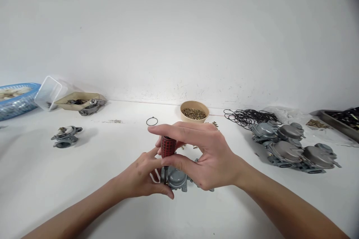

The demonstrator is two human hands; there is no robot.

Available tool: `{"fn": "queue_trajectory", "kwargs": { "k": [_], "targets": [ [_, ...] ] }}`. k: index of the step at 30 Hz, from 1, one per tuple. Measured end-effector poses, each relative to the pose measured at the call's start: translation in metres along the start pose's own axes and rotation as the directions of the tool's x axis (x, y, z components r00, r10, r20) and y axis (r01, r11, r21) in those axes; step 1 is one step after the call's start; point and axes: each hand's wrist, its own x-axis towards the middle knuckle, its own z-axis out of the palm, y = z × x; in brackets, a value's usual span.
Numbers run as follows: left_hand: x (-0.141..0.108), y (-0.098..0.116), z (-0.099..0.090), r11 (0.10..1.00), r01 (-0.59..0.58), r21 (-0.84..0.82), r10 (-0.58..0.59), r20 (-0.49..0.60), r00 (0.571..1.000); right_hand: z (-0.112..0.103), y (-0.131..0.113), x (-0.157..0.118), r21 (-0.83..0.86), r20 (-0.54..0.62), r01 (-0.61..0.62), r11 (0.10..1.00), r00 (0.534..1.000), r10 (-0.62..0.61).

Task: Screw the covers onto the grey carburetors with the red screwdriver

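Note:
My right hand (196, 149) is closed around the red and black handle of a screwdriver (168, 146), which stands upright with its shaft pointing down. Below it, a grey metal carburetor (176, 177) lies on the table with its rounded bowl facing up. The shaft meets the carburetor's left edge; the exact tip is hard to make out. My left hand (147, 173) grips the carburetor from the left, thumb along its near side. More grey metal shows beneath my right hand, mostly hidden.
Behind my hands stands a round tub (194, 111) of small brass screws. Several assembled carburetors (291, 149) sit at right, before a heap of black rubber rings (246, 117). One ring (152, 121) lies alone. At left are a carburetor body (66, 137), a beige tray (81, 97) and a blue basket (19, 110).

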Motion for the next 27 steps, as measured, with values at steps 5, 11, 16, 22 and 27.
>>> {"fn": "queue_trajectory", "kwargs": {
  "k": [5, 11, 16, 22, 27],
  "targets": [
    [0.004, 0.008, -0.011, 0.991, 0.11, -0.078, -0.1, 0.121, 0.988, -0.005, -0.002, 0.001, 0.028, -0.02, -0.035, 0.999, 0.999, 0.036],
    [0.008, 0.012, -0.024, 0.978, 0.175, -0.111, -0.146, 0.225, 0.963, -0.004, -0.001, 0.002, 0.029, -0.024, -0.054, 0.998, 0.998, 0.054],
    [0.005, 0.008, -0.023, 0.966, 0.242, -0.092, -0.213, 0.244, 0.946, -0.003, 0.001, 0.002, -0.008, 0.01, -0.049, 0.999, 0.999, 0.049],
    [0.003, 0.007, -0.02, 0.964, 0.241, -0.109, -0.215, 0.213, 0.953, -0.003, 0.001, 0.001, -0.014, -0.007, -0.042, 0.999, 0.999, 0.042],
    [0.005, 0.008, -0.019, 0.967, 0.217, -0.134, -0.189, 0.194, 0.963, -0.004, 0.0, 0.002, 0.009, -0.006, -0.047, 0.999, 0.999, 0.047]
  ]
}}
